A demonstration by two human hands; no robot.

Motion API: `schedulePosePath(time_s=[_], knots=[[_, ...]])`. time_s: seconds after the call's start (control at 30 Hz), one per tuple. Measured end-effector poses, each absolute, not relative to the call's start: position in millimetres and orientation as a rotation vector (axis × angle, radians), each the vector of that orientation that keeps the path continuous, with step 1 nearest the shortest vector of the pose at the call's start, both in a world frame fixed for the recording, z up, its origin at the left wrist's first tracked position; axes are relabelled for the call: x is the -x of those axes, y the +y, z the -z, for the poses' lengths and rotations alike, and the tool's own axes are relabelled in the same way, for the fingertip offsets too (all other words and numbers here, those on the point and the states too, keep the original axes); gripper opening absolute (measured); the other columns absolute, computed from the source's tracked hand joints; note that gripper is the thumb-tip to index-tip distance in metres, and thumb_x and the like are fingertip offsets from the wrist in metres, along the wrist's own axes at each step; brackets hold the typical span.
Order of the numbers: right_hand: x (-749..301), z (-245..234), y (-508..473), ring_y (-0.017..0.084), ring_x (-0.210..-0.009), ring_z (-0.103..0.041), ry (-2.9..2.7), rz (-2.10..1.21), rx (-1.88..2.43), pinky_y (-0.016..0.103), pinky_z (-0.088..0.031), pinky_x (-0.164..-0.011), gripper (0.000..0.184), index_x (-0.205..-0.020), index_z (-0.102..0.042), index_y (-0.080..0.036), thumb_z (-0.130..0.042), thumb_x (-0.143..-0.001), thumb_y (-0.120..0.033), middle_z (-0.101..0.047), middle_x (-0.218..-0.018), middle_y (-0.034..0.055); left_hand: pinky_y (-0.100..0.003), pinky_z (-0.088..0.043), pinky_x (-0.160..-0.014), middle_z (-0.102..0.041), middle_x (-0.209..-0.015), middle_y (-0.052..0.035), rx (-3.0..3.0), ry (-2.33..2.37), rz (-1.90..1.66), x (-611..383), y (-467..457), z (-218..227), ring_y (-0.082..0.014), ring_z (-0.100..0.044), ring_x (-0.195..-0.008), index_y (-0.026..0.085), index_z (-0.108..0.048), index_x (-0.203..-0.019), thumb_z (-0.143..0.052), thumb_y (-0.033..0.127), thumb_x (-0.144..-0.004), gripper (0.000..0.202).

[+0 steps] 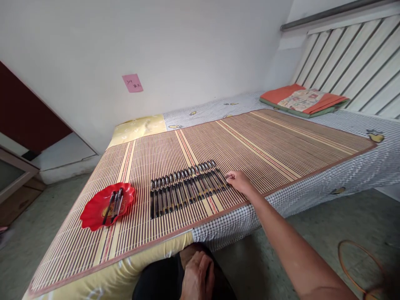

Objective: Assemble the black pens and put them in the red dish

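A slatted mat (250,146) covers most of the bed (225,233), with four pale bands crossing it. A yellow sheet (140,126) shows on the left, and a checked sheet (306,198) with at least five printed pear shapes shows on the right. At the far right lies one folded orange cloth (331,100) with a patterned panel and a green underside, near a white slatted panel (350,62). One grey pipe (334,14) runs above that panel. A single pink note (133,83) with handwriting is stuck on the white wall (193,46) at the far side. One dark red panel (28,108) stands at the far left, and a loop of orange cord (364,249) lies on the floor (325,229) at the near right.

On the left of the mat sits one red scalloped plate (89,210) holding a few pens (117,204), apparently three, though they overlap. Well apart from it, to the right, the row of pens (186,187) lies side by side near the middle of the near edge, about eighteen, too tightly set for a sure count. Their clear barrels slant more toward the right end.

The right hand (239,181) is at the right end of the row, thumb and fingers drawn together beside the last pen; I cannot tell whether they grip it. Its forearm crosses the near edge, hiding part of both mat and checked sheet. The left hand (196,275) rests over the person's leg (159,275), well apart from the right; how far its fingers are closed cannot be told.
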State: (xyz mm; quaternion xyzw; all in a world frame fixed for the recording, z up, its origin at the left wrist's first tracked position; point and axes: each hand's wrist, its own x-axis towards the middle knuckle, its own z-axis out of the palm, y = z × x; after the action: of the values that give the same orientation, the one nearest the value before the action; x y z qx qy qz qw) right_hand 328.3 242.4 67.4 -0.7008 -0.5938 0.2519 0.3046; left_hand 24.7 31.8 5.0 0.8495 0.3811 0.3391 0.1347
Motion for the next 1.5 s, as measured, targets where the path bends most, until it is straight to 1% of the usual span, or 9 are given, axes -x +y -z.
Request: schedulePosePath(time_s=[0.17, 0.3, 0.43, 0.73, 0.93, 1.13, 1.27, 1.37, 1.5], knots=[[-328, -68, 243, 0.018, -0.088, -0.074, -1.582, -0.663, 1.866, 0.022, -0.054, -0.075, 0.024, -0.102, -0.08, -0.018, -0.066, -0.083, -0.011, -0.081, -0.097, 0.0077, -0.029, -0.048, -0.061, -0.063, -0.077, -0.001, -2.467, 1.104, -0.979, -24, 32, -3, -0.0178, -0.064, -0.068, 0.025, -0.051, -0.092, -0.05, 0.007, -0.094, 0.018], [-328, -70, 240, 0.019, -0.087, -0.074, -1.587, -0.66, 1.879, 0.023, -0.054, -0.072, 0.024, -0.104, -0.08, -0.018, -0.067, -0.084, -0.015, -0.08, -0.097, 0.0089, -0.03, -0.049, -0.061, -0.064, -0.077, -0.0017, -2.476, 1.113, -0.995, -25, 31, -4, -0.0186, -0.065, -0.069, 0.025, -0.053, -0.093, -0.049, 0.007, -0.095, 0.018], [-328, -72, 238, 0.019, -0.09, -0.074, -1.599, -0.659, 1.875, 0.023, -0.054, -0.074, 0.024, -0.105, -0.08, -0.018, -0.068, -0.084, -0.016, -0.08, -0.098, 0.0084, -0.03, -0.052, -0.062, -0.066, -0.079, -0.0026, -2.468, 1.124, -1.004, -25, 31, -6, -0.0194, -0.067, -0.072, 0.025, -0.054, -0.093, -0.049, 0.007, -0.095, 0.018], [-327, -72, 241, 0.02, -0.087, -0.074, -1.621, -0.66, 1.888, 0.024, -0.054, -0.071, 0.029, -0.109, -0.08, -0.016, -0.065, -0.084, -0.013, -0.081, -0.097, 0.0093, -0.03, -0.051, -0.064, -0.065, -0.078, -0.0018, -2.449, 1.119, -0.989, -24, 31, -4, -0.019, -0.066, -0.071, 0.025, -0.054, -0.091, -0.05, 0.007, -0.094, 0.018], [-326, -76, 239, 0.019, -0.091, -0.074, -1.634, -0.647, 1.884, 0.023, -0.053, -0.075, 0.029, -0.109, -0.08, -0.017, -0.064, -0.085, -0.01, -0.081, -0.101, 0.0092, -0.03, -0.051, -0.063, -0.065, -0.078, -0.0018, -2.454, 1.112, -0.997, -25, 31, -3, -0.0191, -0.066, -0.071, 0.025, -0.054, -0.093, -0.05, 0.006, -0.093, 0.019], [-324, -81, 235, 0.02, -0.089, -0.074, -1.626, -0.651, 1.896, 0.023, -0.053, -0.071, 0.026, -0.11, -0.08, -0.016, -0.068, -0.087, -0.018, -0.08, -0.099, 0.0101, -0.03, -0.052, -0.061, -0.066, -0.078, -0.0018, -2.455, 1.106, -1.004, -25, 31, -7, -0.0192, -0.066, -0.07, 0.025, -0.054, -0.092, -0.05, 0.007, -0.093, 0.019], [-324, -79, 235, 0.019, -0.087, -0.074, -1.626, -0.654, 1.899, 0.023, -0.053, -0.071, 0.027, -0.11, -0.08, -0.016, -0.069, -0.085, -0.016, -0.08, -0.096, 0.0094, -0.031, -0.052, -0.062, -0.067, -0.08, -0.0031, -2.464, 1.125, -1.016, -25, 31, -6, -0.0205, -0.068, -0.073, 0.025, -0.055, -0.093, -0.049, 0.008, -0.095, 0.018], [-325, -77, 237, 0.019, -0.085, -0.073, -1.631, -0.646, 1.896, 0.023, -0.053, -0.071, 0.027, -0.11, -0.08, -0.017, -0.069, -0.085, -0.015, -0.08, -0.093, 0.0079, -0.031, -0.052, -0.062, -0.066, -0.078, -0.0024, -2.449, 1.124, -1.01, -25, 30, -4, -0.02, -0.067, -0.071, 0.025, -0.055, -0.093, -0.05, 0.008, -0.095, 0.018], [-325, -77, 237, 0.02, -0.089, -0.074, -1.634, -0.636, 1.893, 0.023, -0.054, -0.074, 0.026, -0.109, -0.08, -0.018, -0.069, -0.085, -0.015, -0.08, -0.096, 0.0084, -0.03, -0.052, -0.064, -0.065, -0.077, -0.0014, -2.434, 1.127, -1.013, -25, 30, -4, -0.0194, -0.066, -0.07, 0.025, -0.056, -0.092, -0.051, 0.007, -0.093, 0.019]])
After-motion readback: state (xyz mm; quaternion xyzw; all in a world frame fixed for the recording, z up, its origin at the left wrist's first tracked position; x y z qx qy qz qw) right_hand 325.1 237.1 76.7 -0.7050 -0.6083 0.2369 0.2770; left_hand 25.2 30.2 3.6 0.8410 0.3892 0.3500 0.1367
